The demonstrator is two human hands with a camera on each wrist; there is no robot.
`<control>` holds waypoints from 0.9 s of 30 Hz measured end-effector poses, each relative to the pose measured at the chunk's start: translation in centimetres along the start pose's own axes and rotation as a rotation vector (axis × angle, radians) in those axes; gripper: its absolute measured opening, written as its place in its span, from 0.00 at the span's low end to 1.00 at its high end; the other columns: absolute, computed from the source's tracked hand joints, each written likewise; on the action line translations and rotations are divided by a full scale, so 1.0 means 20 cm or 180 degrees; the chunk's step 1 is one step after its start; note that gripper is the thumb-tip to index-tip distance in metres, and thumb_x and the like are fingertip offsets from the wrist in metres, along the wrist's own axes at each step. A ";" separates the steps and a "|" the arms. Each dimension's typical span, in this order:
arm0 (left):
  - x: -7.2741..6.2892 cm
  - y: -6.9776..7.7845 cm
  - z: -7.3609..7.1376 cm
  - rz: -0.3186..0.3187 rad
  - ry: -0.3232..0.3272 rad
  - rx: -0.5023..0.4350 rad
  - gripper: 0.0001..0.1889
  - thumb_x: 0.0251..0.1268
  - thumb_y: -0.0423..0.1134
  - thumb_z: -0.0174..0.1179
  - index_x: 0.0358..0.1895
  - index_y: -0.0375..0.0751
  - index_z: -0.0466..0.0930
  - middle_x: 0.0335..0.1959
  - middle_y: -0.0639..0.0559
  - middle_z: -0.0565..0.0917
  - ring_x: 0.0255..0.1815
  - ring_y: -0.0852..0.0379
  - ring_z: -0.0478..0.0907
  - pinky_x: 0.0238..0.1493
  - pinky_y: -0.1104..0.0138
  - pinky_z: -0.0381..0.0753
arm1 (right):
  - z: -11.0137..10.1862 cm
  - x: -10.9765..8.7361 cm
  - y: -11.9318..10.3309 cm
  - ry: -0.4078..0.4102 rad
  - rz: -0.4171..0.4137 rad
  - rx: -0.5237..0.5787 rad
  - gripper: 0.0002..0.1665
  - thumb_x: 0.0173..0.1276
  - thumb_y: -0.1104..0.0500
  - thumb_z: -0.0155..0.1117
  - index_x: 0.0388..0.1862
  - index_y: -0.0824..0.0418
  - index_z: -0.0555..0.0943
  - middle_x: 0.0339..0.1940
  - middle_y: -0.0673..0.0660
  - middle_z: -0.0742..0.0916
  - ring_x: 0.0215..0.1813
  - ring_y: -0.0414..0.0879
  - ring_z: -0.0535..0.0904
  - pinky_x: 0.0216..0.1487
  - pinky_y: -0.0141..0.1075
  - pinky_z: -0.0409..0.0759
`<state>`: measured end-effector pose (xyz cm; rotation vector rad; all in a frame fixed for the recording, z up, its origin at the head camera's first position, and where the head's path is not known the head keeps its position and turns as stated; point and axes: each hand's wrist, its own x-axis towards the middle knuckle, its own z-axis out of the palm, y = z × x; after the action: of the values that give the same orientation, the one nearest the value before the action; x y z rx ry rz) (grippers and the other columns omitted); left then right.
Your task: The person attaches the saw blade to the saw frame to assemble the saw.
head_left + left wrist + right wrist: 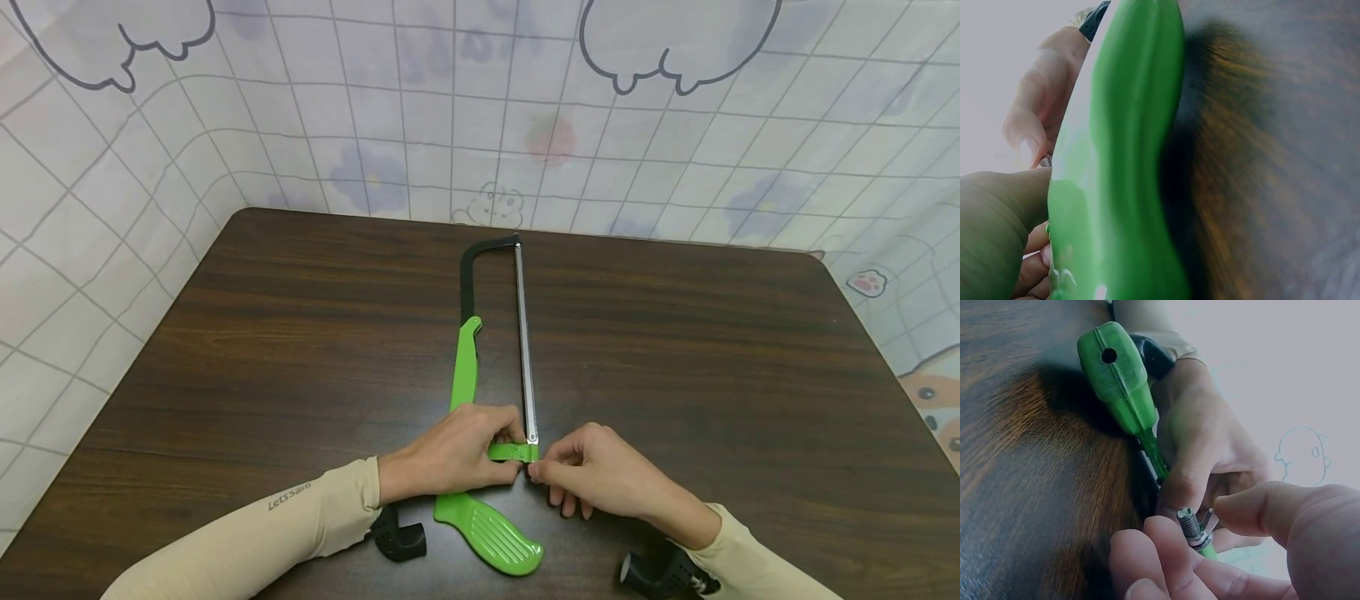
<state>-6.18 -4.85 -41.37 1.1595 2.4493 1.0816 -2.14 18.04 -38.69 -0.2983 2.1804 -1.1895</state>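
Observation:
A hacksaw [464, 367] with a green grip and black bow lies on the table, its long straight blade [526, 350] on the right side. My left hand [461, 450] holds the saw's green near-end arm, thumb and fingers on either side. Close beside it, my right hand [611, 475] pinches a small wing nut [1209, 520] at the blade's near end. A threaded bolt [1187, 519] sticks out through that nut in the right wrist view. In the left wrist view the green handle [1135, 125] covers much of both hands.
The dark wooden table [337, 308] reaches back to a white grid-patterned cloth [420, 108]. Black wrist devices sit under both sleeves, one by the left forearm [401, 537] and one by the right [656, 575].

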 end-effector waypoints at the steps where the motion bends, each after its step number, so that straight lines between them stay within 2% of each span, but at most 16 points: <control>1: 0.00 0.00 0.00 0.0000 0.0002 -0.0002 0.08 0.59 0.37 0.69 0.38 0.48 0.79 0.29 0.60 0.82 0.26 0.72 0.66 0.29 0.78 0.69 | 0.00 0.00 0.00 -0.0004 -0.0006 -0.0004 0.22 0.75 0.48 0.63 0.23 0.58 0.86 0.19 0.53 0.86 0.18 0.44 0.80 0.21 0.43 0.82; 15: 0.00 0.00 0.00 -0.0007 0.0010 -0.0001 0.08 0.60 0.37 0.69 0.39 0.48 0.79 0.30 0.60 0.83 0.26 0.72 0.66 0.29 0.78 0.69 | -0.02 0.00 0.01 -0.0086 -0.0028 0.0015 0.19 0.76 0.54 0.59 0.26 0.58 0.88 0.21 0.53 0.87 0.20 0.43 0.81 0.23 0.42 0.82; 22: 0.00 0.00 0.00 -0.0008 0.0020 0.0001 0.08 0.60 0.37 0.69 0.39 0.48 0.79 0.30 0.60 0.83 0.26 0.72 0.66 0.29 0.78 0.69 | -0.04 0.00 0.01 -0.0085 -0.0039 0.0076 0.17 0.75 0.57 0.56 0.33 0.57 0.91 0.24 0.56 0.89 0.23 0.45 0.83 0.22 0.40 0.81; 27: 0.01 0.01 0.00 -0.0019 0.0021 -0.0003 0.08 0.60 0.37 0.70 0.39 0.48 0.79 0.30 0.60 0.83 0.25 0.72 0.66 0.29 0.78 0.69 | -0.04 0.00 0.01 -0.0072 -0.0013 0.0084 0.16 0.74 0.58 0.56 0.34 0.57 0.90 0.25 0.56 0.89 0.24 0.45 0.83 0.22 0.39 0.81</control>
<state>-6.16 -4.69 -41.32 1.1495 2.4555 1.0864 -2.64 18.71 -38.58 -0.3039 2.1437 -1.2107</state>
